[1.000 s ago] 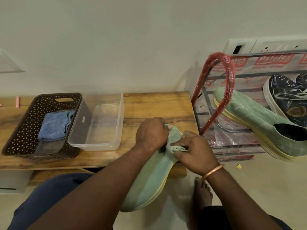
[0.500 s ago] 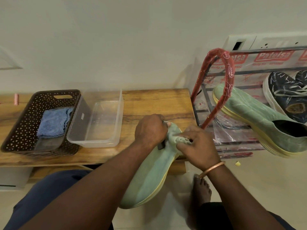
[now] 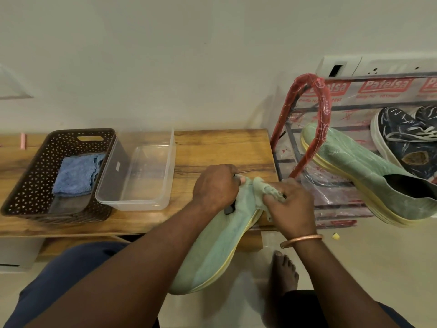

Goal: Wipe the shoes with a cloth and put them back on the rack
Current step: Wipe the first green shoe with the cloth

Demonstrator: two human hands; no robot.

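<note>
One green shoe [image 3: 212, 254] with a yellow sole is held in the air in front of the person. It hangs over the near edge of a wooden bench [image 3: 224, 147], with one end up between the hands and the other slanting down toward the lap.

The left hand [image 3: 216, 185] grips the raised end from the left, its fingers curled over the top of it. A small dark tab on the shoe shows just below the palm. The right hand [image 3: 293, 207], with a copper bangle [image 3: 301, 240] on its wrist, has its fingers curled round a bunched green cloth [image 3: 264, 189]. It presses the cloth against the same end of the shoe, right beside the left hand.

To the right stands the rack [image 3: 325, 100], its frame wrapped in red and clear plastic. A matching shoe [image 3: 369, 178] lies tilted on it, toe toward the red hoop. Dark blue shoes [image 3: 406, 138] with white soles sit just behind it on the same shelf.

On the left part of the bench is a brown basket [image 3: 35, 176] holding a folded blue cloth [image 3: 75, 174]. A clear plastic tub [image 3: 132, 204] stands touching the basket's right side. A bare foot [image 3: 282, 271] rests on the floor below the right wrist.
</note>
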